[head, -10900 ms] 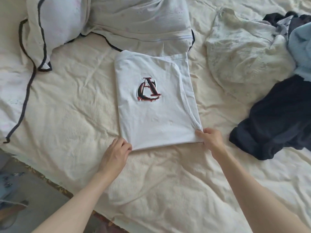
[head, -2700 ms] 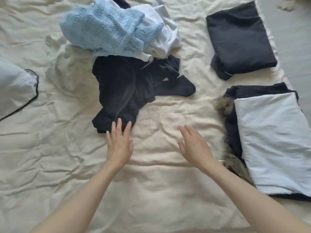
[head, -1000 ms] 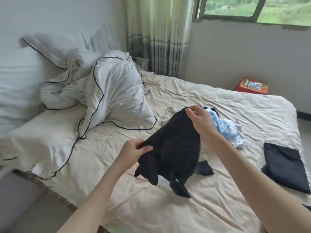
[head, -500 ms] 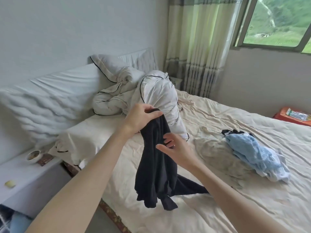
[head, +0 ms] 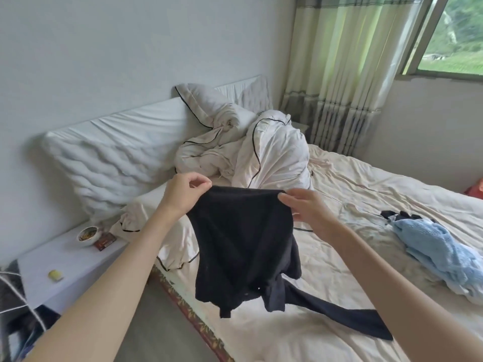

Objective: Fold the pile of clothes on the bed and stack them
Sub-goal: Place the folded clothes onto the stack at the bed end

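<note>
A black garment (head: 243,246) hangs in the air over the near edge of the bed (head: 339,184), its top edge stretched between my hands. My left hand (head: 183,190) pinches the top left corner. My right hand (head: 305,209) pinches the top right corner. One long black sleeve trails down onto the cream sheet at the lower right. The loose pile of clothes (head: 441,253), a light blue knit over white and dark pieces, lies on the bed to the right.
A bunched white duvet with black piping (head: 261,150) and a pillow (head: 104,158) fill the head of the bed. A white bedside table (head: 65,262) at the left holds a bowl (head: 87,232) and small items. Curtain and window are behind.
My right hand has slid along the garment's top edge and now pinches its other corner; the black garment, bunched under my left hand before, is spread wide between both hands.
</note>
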